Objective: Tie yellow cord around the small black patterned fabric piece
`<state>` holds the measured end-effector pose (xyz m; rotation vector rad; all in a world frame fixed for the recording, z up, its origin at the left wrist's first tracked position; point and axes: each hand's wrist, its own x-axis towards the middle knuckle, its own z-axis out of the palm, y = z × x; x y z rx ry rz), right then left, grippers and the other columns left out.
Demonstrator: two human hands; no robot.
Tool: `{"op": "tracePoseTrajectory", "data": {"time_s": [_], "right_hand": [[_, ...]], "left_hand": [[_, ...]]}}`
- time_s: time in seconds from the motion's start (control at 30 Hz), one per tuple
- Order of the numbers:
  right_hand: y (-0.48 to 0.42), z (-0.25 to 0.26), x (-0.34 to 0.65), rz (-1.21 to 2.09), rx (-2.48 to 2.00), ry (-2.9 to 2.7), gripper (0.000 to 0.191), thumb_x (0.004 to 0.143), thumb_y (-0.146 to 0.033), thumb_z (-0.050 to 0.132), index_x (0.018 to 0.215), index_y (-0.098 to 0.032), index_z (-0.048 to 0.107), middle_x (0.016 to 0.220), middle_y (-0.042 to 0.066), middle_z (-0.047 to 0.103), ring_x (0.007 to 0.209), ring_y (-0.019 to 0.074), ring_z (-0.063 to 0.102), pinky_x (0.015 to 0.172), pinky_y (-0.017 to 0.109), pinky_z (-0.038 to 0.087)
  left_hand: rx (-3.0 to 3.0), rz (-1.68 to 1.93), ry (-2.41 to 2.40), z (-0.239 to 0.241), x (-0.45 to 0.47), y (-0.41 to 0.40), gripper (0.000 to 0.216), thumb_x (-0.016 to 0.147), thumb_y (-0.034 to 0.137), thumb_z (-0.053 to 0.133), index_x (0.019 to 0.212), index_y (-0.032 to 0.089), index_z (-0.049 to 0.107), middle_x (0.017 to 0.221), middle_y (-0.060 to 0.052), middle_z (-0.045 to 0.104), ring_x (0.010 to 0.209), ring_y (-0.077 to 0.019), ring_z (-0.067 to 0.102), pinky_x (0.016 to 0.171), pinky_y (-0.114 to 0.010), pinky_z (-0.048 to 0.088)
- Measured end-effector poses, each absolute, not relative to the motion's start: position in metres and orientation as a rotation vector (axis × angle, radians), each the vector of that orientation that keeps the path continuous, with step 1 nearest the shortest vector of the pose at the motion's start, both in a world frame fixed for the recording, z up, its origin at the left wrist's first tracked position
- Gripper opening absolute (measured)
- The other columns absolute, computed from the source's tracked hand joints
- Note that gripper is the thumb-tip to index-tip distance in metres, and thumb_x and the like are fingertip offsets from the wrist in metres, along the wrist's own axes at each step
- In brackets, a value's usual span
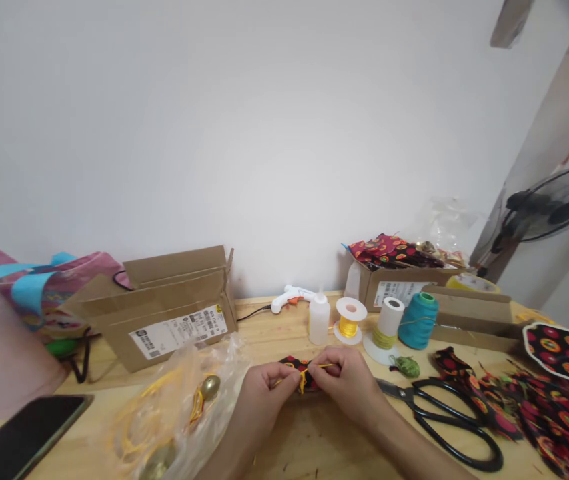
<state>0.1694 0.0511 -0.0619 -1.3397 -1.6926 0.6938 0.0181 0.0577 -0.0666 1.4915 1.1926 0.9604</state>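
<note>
My left hand (263, 393) and my right hand (349, 383) meet over the wooden table (284, 333), both with fingers pinched. Between them they hold a small piece of black patterned fabric (295, 364) and a yellow cord (305, 377) that runs across it. The cord's short ends hang down between the two thumbs. Large black scissors (444, 413) lie just right of my right hand.
Spools stand behind the hands: yellow cord (349, 321), olive thread (388, 327), teal thread (418, 320), plus a white bottle (319, 319) and a glue gun (291, 297). Cardboard boxes (174, 313) sit left and right. A plastic bag (179, 407), a phone (24, 433) and fabric scraps (539, 407) surround the hands.
</note>
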Motion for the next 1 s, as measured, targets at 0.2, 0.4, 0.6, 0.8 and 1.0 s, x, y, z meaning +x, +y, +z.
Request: {"op": "tracePoseTrajectory", "data": {"time_s": [0.2, 0.4, 0.6, 0.8, 1.0], "right_hand": [[0.0517, -0.062, 0.1706, 0.695, -1.369, -1.727, 0.02, 0.069, -0.021, 0.048, 0.057, -0.014, 0.063, 0.052, -0.001, 0.054, 0.047, 0.0083, 0.042, 0.043, 0.017, 0.029], [0.0511, -0.0606, 0.1712, 0.671, -1.418, -1.737, 0.021, 0.069, -0.022, 0.048, 0.052, -0.014, 0.059, 0.047, -0.003, 0.048, 0.044, 0.0076, 0.036, 0.041, 0.017, 0.026], [0.0515, -0.0604, 0.1715, 0.686, -1.398, -1.732, 0.023, 0.07, -0.024, 0.047, 0.055, -0.014, 0.06, 0.05, -0.001, 0.051, 0.046, 0.0084, 0.039, 0.042, 0.018, 0.027], [0.0526, -0.0597, 0.1693, 0.969, -1.289, -1.568, 0.02, 0.068, -0.026, 0.05, 0.055, -0.013, 0.057, 0.048, -0.003, 0.049, 0.045, 0.0074, 0.038, 0.042, 0.018, 0.028], [0.0523, -0.0584, 0.1703, 1.174, -1.198, -1.417, 0.016, 0.064, -0.026, 0.054, 0.056, -0.012, 0.057, 0.051, -0.002, 0.054, 0.048, 0.0086, 0.045, 0.047, 0.018, 0.034]], "left_hand": [[1.461, 0.961, 1.219, -0.0652, 0.0183, 0.0569, 0.022, 0.064, 0.033, 0.057, 0.061, 0.013, 0.065, 0.057, -0.001, 0.062, 0.056, -0.0129, 0.05, 0.054, -0.021, 0.035], [1.447, 0.962, 1.234, -0.0628, 0.0183, 0.0543, 0.022, 0.063, 0.034, 0.057, 0.061, 0.014, 0.065, 0.054, 0.001, 0.061, 0.053, -0.0126, 0.051, 0.051, -0.021, 0.035], [1.453, 0.956, 1.204, -0.064, 0.0183, 0.0555, 0.022, 0.064, 0.034, 0.057, 0.064, 0.014, 0.065, 0.058, -0.001, 0.064, 0.055, -0.0135, 0.052, 0.052, -0.021, 0.036], [1.476, 0.97, 1.173, -0.0654, 0.0164, 0.0572, 0.023, 0.064, 0.035, 0.057, 0.065, 0.013, 0.065, 0.061, -0.003, 0.065, 0.059, -0.015, 0.054, 0.057, -0.022, 0.038], [1.444, 0.984, 1.153, -0.0653, 0.0168, 0.0586, 0.025, 0.064, 0.036, 0.057, 0.065, 0.013, 0.065, 0.06, -0.001, 0.063, 0.057, -0.0142, 0.054, 0.054, -0.021, 0.038]]}}
